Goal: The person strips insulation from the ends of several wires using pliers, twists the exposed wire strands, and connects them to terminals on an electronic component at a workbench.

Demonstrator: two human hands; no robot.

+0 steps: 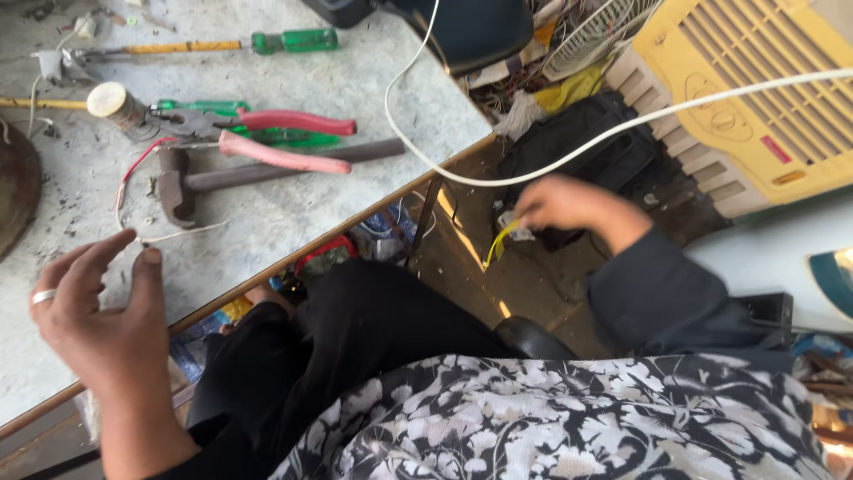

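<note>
Grey and dusty, the workbench point(293, 222) carries a scatter of tools, and its wooden edge runs slantwise past the seated person's dark trousers.

Over the near part of the bench the left hand point(93, 311) hangs with a ring on one finger. Its thumb and forefinger nearly meet around the end of a thin white wire point(173, 236); the other fingers are spread loosely. Whether the tips really pinch the wire is hard to tell, since they look slightly blurred. Just beyond those fingertips lies a hammer point(267, 169) with a dark handle, and past it a pair of pliers with pink grips point(284, 138). Farther off still sits a screwdriver with a green handle point(267, 42).

Off the bench, down toward the floor, the right hand point(569, 203) is curled, knuckles up. Its fingers close on a small pale plug-like piece point(515, 224) with a yellow wire point(496, 244) dangling from below the fingertips. A thick white cable point(622, 129) sweeps just above that hand, running from the bench top toward a yellow air cooler point(755, 98) standing behind it.
</note>
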